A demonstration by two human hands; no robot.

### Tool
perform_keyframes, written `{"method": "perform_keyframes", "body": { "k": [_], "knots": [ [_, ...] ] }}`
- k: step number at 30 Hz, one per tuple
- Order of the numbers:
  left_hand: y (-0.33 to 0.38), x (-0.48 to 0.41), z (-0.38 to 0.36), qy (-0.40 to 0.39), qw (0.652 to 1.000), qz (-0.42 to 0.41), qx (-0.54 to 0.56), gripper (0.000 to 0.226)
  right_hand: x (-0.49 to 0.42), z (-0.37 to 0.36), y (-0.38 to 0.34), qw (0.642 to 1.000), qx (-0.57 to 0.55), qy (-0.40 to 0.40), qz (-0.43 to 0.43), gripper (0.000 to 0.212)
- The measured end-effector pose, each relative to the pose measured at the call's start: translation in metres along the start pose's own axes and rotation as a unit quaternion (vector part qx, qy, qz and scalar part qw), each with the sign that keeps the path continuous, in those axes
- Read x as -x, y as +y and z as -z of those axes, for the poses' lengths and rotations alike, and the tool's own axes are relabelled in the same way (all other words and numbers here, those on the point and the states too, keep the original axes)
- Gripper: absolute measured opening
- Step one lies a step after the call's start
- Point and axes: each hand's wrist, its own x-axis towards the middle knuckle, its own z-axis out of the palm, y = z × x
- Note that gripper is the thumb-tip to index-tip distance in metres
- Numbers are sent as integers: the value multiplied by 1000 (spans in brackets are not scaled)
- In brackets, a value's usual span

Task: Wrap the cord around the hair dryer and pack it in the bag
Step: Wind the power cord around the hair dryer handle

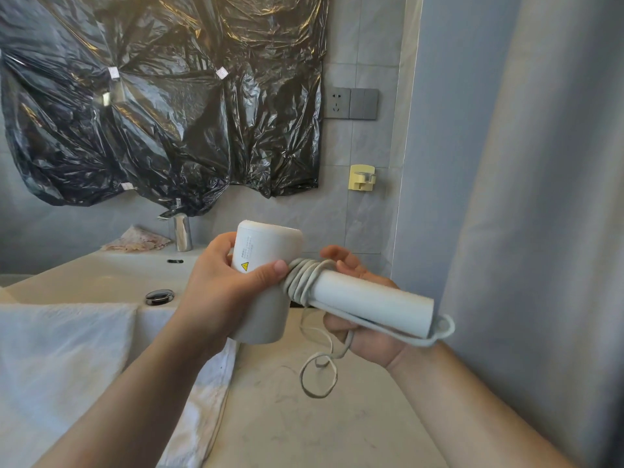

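Note:
A white hair dryer [266,251] is held in the air over the counter, its handle [374,297] pointing right. My left hand [219,285] grips the barrel, thumb pressed against the cord coils. Several turns of the grey-white cord [300,282] sit around the top of the handle. My right hand [364,332] is under the handle, fingers curled around the cord that runs along it. Loose cord loops [317,373] hang down onto the counter. No bag for packing is identifiable in view.
A white sink [111,275] with a chrome faucet [182,231] and drain plug [159,296] lies to the left. A white towel [67,359] covers the near left counter [320,427]. Black plastic sheeting [162,96] covers the wall; a socket [337,103] and yellow hook [361,177] are right of it. A curtain [540,197] hangs at right.

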Motion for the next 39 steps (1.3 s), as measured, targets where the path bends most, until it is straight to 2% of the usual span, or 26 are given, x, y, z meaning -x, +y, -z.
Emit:
{"method": "perform_keyframes", "body": {
  "k": [3, 6, 11, 15, 17, 19, 20, 26, 31, 39],
  "knots": [
    [-2, 1, -6, 23, 999, 14, 25, 82, -4, 2, 12, 997, -51, -42, 40, 19],
    [-3, 3, -9, 53, 998, 16, 31, 82, -7, -2, 18, 997, -21, 37, 65, 27],
    [-9, 5, -21, 124, 989, 28, 73, 77, -9, -12, 36, 975, 145, 135, 101, 33],
    [-7, 6, -29, 181, 981, 22, 68, 71, -7, -16, 44, 918, 329, 194, 105, 26],
    [-6, 7, -33, 200, 979, 1, 32, 68, -7, -16, 47, 856, 451, 224, 114, 15],
    [-5, 12, -36, 214, 976, -33, -19, 66, -5, -16, 51, 785, 559, 234, 128, 13],
    [-4, 14, -37, 216, 974, -48, -41, 66, -5, -18, 50, 767, 581, 238, 130, 13],
    [4, 13, -38, 226, 966, -92, -89, 67, 0, -30, 29, 730, 605, 273, 163, 33],
    [4, 12, -41, 232, 960, -114, -107, 69, -2, -28, 24, 716, 614, 291, 157, 31],
    [2, 13, -44, 231, 954, -118, -147, 71, -2, -35, 22, 644, 686, 316, 121, 38]
  ]
}}
